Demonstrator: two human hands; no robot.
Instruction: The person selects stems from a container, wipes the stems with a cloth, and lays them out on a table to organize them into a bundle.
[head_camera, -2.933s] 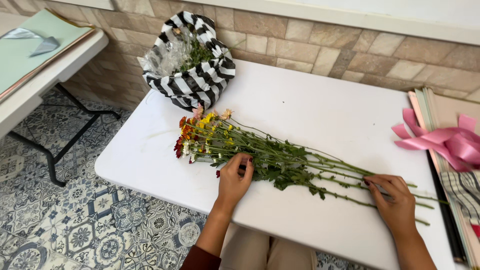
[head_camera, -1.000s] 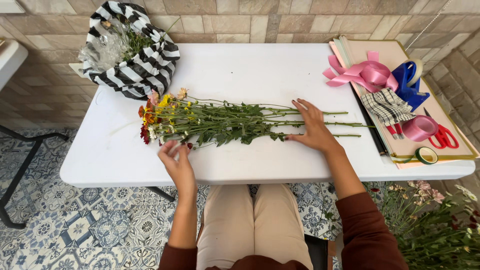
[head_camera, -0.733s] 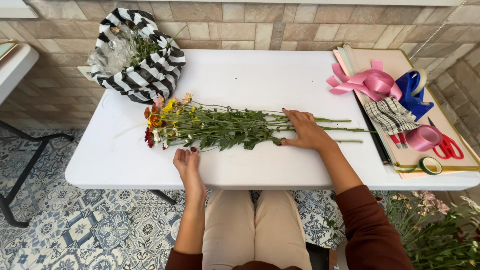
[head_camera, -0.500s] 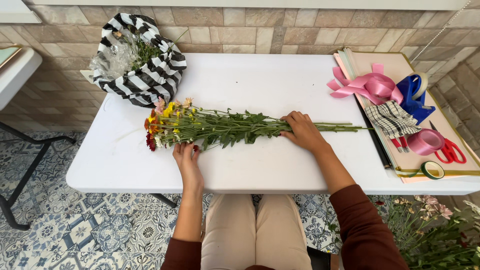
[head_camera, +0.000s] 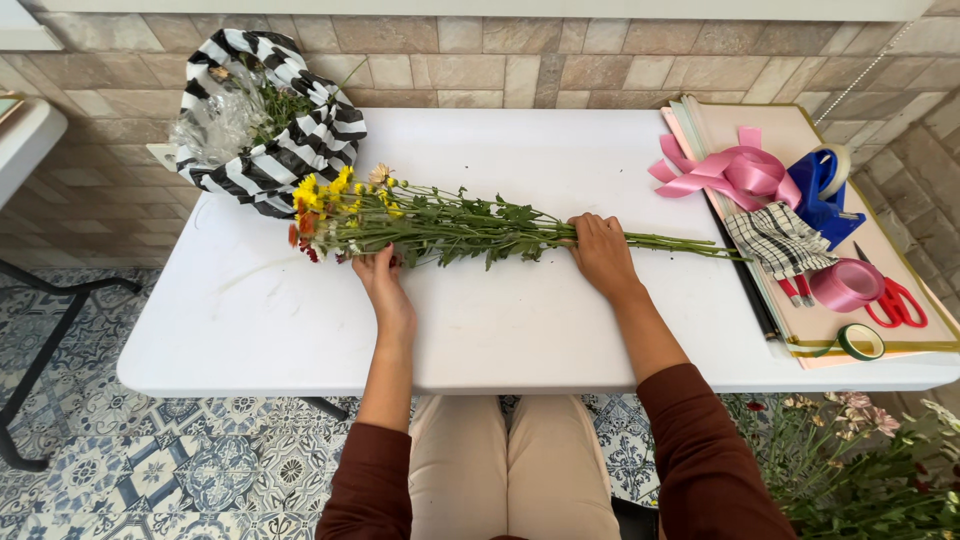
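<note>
While both hands' grips clasp the flower bunch, bare table spreads leftward.

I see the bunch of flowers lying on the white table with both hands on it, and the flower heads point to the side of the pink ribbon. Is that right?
Not quite. In the head view the flower heads point toward the striped bag; only the stem ends reach toward the pink ribbon.

The person wore a dark maroon long-sleeved top, both sleeves pushed up to about the elbow, leaving the forearms bare. The left hand and right hand were bare, without rings or watch visible. Light beige trousers covered the legs at the bottom centre.
</note>
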